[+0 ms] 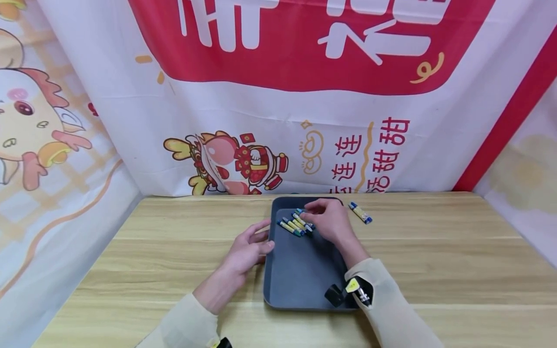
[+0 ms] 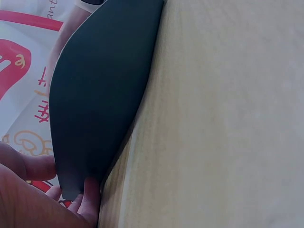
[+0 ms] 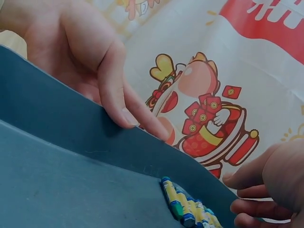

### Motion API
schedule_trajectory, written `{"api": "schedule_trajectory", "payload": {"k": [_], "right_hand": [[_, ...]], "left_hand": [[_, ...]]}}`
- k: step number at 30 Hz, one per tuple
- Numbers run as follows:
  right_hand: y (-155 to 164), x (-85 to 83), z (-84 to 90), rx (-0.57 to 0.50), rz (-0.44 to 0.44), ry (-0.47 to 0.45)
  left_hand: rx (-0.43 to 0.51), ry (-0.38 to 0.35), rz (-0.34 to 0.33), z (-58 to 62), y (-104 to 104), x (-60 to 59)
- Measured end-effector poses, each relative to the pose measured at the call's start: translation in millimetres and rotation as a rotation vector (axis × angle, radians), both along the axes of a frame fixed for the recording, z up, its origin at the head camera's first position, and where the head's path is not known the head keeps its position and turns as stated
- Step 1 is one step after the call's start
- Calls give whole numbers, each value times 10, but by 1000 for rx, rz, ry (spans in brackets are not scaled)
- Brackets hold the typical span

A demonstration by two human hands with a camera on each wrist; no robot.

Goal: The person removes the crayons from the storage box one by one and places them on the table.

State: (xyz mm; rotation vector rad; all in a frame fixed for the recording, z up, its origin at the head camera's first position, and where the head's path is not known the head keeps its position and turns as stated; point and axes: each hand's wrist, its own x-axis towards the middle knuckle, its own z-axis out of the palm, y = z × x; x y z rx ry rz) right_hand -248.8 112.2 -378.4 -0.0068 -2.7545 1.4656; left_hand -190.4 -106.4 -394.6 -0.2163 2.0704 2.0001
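Observation:
A dark grey rectangular tray (image 1: 300,280) lies on the wooden table. At its left side, my left hand (image 1: 245,249) holds the rim, the thumb at the rim and the fingers along the outer wall. Several crayons (image 1: 290,228) with yellow-and-blue wrappers lie side by side near the tray's far end. My right hand (image 1: 328,220) is over these crayons, its fingers bent downward and overlapping some of them in the head view. In the right wrist view, a gap shows between that hand's thumb and fingers (image 3: 256,207), with no crayon visible in it.
Outside the tray, near its far right corner, more crayons (image 1: 360,212) lie on the table (image 1: 435,261). A printed cloth (image 1: 130,121) hangs behind the table and at its sides. A small black device (image 1: 337,294) on the right wrist overlaps the tray's near right part.

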Motion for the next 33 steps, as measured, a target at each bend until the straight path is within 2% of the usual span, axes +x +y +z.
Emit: {"api": "schedule_trajectory", "payload": {"k": [10,33], "right_hand": [[-13,-18,-54,33,-2,-55],[-97,-53,-130,134,61,-31]], "left_hand": [[0,-1,-8,3,-8,-9],[-27,-35,4,-3,-11,-26]]}}
